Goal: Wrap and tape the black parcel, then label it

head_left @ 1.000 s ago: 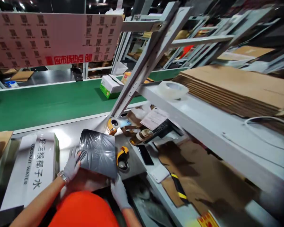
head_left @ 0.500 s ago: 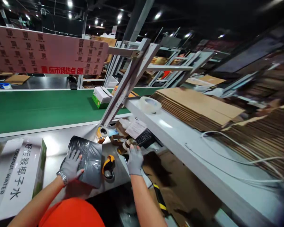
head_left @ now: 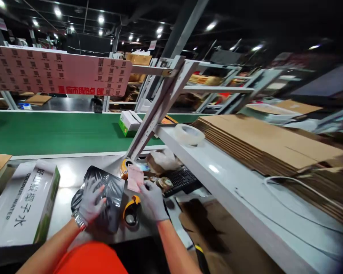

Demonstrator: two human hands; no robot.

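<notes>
Grey, crinkled plastic — a glossy mailer bag (head_left: pixel 103 198) lies on the steel counter (head_left: pixel 65 179), and the gloved left hand (head_left: pixel 90 201) rests flat on it with fingers spread, likely to keep the slippery film from sliding. The right hand (head_left: pixel 153 198) pinches a small pinkish paper slip (head_left: pixel 135 178) by its lower edge, upright just beside the bag's right edge — held so, it seems, to keep the thin sheet flat. A rounded yellow-and-black tape dispenser (head_left: pixel 130 213) sits between the hands, and a white coconut-water carton (head_left: pixel 23 201) lies to the left.
</notes>
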